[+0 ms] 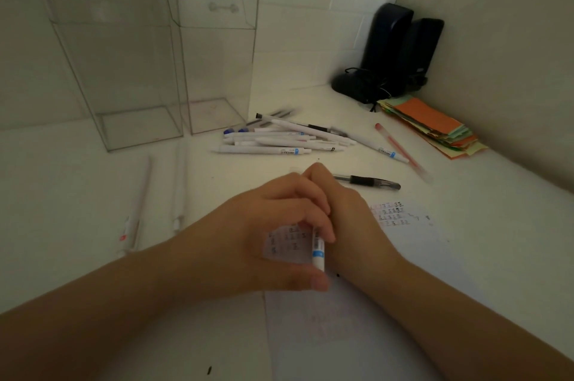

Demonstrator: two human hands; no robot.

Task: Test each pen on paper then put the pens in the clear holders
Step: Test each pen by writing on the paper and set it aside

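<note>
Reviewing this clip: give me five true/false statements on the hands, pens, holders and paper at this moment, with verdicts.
1. The left hand holds a white pen with a blue band. True.
2. Both clear holders are full of pens. False: no pens show inside them.
3. A pile of white pens lies on the desk right of the holders. True.
4. The paper is blank. False: it bears small test marks.
5. The black-grip pen stands in a holder. False: it lies on the desk beyond the right hand.

My white desk [466,225] carries two clear holders [139,119], a heap of pens [279,140] and my test paper [403,256]. Coloured notes [435,124] and dark speakers [400,48] sit in the corner.
</note>
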